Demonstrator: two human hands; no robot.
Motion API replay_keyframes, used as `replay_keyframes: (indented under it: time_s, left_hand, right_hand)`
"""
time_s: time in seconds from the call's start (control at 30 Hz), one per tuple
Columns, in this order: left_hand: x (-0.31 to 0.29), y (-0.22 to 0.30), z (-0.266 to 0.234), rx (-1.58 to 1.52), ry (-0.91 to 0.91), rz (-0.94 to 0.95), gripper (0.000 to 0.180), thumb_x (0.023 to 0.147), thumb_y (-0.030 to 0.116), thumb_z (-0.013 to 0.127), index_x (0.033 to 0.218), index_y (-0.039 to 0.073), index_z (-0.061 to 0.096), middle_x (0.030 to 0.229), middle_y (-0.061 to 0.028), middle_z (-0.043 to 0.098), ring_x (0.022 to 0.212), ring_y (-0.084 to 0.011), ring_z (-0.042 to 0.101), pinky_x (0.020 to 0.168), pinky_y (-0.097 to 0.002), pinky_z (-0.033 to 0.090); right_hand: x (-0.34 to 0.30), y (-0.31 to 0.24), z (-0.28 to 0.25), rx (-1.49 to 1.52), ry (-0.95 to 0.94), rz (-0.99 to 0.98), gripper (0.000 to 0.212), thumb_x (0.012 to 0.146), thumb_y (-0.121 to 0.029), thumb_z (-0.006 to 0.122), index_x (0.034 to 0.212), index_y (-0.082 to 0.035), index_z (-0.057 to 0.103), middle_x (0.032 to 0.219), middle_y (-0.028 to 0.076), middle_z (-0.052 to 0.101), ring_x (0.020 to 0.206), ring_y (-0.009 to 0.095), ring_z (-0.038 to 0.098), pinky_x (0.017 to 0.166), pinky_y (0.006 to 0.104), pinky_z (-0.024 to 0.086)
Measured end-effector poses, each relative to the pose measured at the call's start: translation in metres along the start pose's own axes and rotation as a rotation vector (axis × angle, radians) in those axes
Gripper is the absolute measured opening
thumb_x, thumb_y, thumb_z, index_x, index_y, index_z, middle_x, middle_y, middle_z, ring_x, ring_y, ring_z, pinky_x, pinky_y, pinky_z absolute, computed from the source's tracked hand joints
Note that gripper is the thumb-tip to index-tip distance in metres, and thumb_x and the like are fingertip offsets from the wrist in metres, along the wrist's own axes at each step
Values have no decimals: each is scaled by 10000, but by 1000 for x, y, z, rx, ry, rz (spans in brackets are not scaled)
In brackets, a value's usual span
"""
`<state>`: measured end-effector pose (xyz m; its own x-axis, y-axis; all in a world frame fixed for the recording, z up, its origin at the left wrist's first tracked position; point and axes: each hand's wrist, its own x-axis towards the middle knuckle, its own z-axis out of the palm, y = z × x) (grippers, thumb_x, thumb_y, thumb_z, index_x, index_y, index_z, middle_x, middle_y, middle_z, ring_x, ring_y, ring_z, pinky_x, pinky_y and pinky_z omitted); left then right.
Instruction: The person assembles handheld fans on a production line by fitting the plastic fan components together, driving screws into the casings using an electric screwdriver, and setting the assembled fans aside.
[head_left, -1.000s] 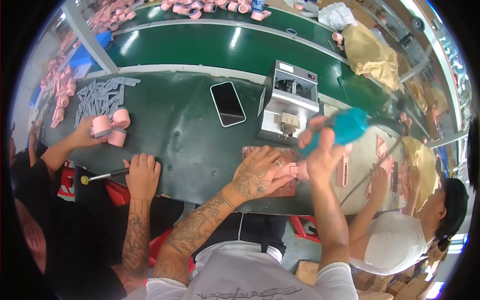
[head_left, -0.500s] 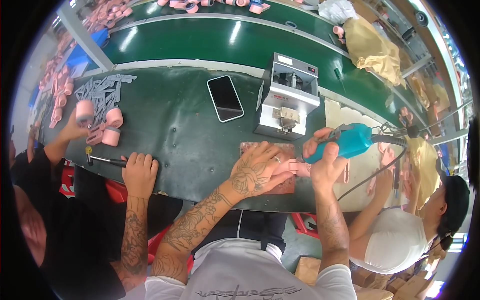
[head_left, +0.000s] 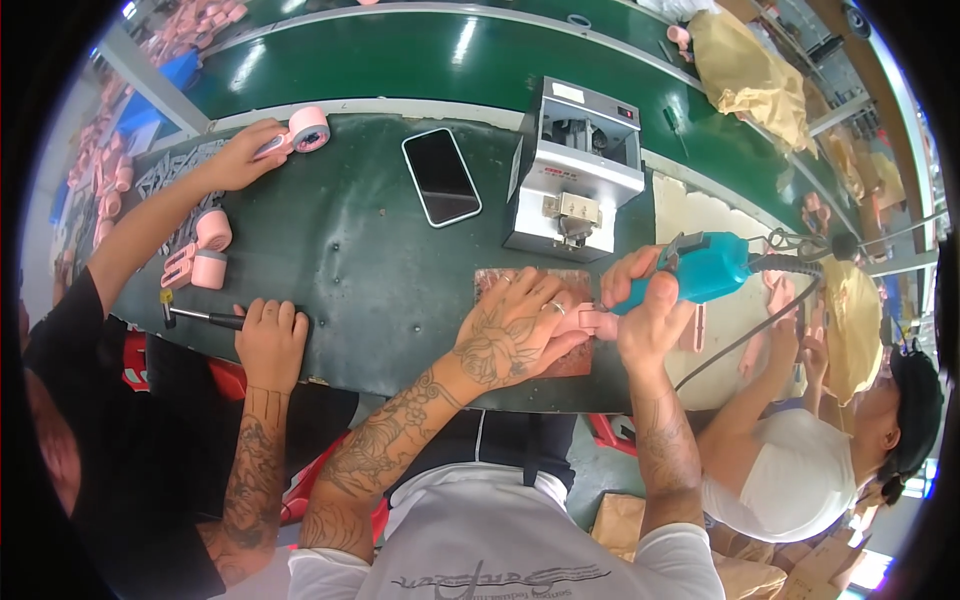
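Note:
My left hand [head_left: 515, 322] is closed around a pink plastic part [head_left: 600, 321], pressing it down on a worn reddish pad [head_left: 562, 372] at the bench's near edge. In my right hand [head_left: 652, 315] is a teal corded power tool [head_left: 700, 268], which looks like an electric screwdriver. It lies tilted, its narrow front end pointing left at the pink part. My fingers hide the tip, so I cannot tell whether it touches. Just beyond the pad stands a grey metal machine [head_left: 575, 170] with an open top bay.
A phone [head_left: 441, 177] lies on the dark green bench. At left, a co-worker's hands hold a small hammer [head_left: 205, 317] and a pink round-headed part [head_left: 308, 130], near pink parts [head_left: 208, 268] and grey strips [head_left: 165, 170]. Another co-worker [head_left: 790, 470] sits at right; the tool's cable [head_left: 760, 325] hangs between us.
The left co-worker's hand has carried a pink part away from the near pile toward the conveyor. My hands keep nearly the same pose; the whole view has shifted slightly.

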<state>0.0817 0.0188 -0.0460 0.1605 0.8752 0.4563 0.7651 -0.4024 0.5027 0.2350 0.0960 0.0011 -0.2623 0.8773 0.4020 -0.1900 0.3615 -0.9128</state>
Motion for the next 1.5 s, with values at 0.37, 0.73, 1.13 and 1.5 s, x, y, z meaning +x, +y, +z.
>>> replay_keyframes:
  time_s: [0.37, 0.73, 1.13, 1.5]
  left_hand:
    - [-5, 3, -5, -33, -112, -39, 437, 975, 436, 603, 1223, 79, 660, 1178, -103, 614, 1126, -304, 550, 993, -467, 452]
    - [-19, 22, 1, 139, -86, 122, 345, 910, 263, 711, 1231, 143, 665, 1172, -28, 657, 1010, -232, 627, 846, -415, 498]
    - [-14, 45, -2, 103, 76, 16, 347, 817, 157, 820, 1137, 91, 704, 965, -77, 692, 819, -247, 675, 712, -369, 520]
    - [-42, 87, -5, -1334, -186, -780, 343, 1084, 215, 560, 1283, 5, 376, 1188, -195, 713, 971, -229, 738, 816, -352, 610]
  right_hand:
    - [25, -16, 14, 0, 164, 0, 642, 1020, -591, 567, 1125, 43, 543, 713, 78, 527, 640, 193, 536, 597, 335, 448]
    - [-29, -53, -19, 21, 243, -38, 863, 842, -833, 586, 1114, -16, 529, 678, 54, 491, 594, 194, 496, 564, 342, 417]
    - [-93, -54, -54, 235, 198, 169, 988, 953, -792, 254, 1319, 75, 551, 767, 148, 557, 666, 252, 527, 635, 412, 444]
    - [-95, -77, -27, 232, 102, -312, 850, 941, -798, 465, 1220, 3, 519, 735, 41, 534, 595, 169, 499, 530, 308, 387]
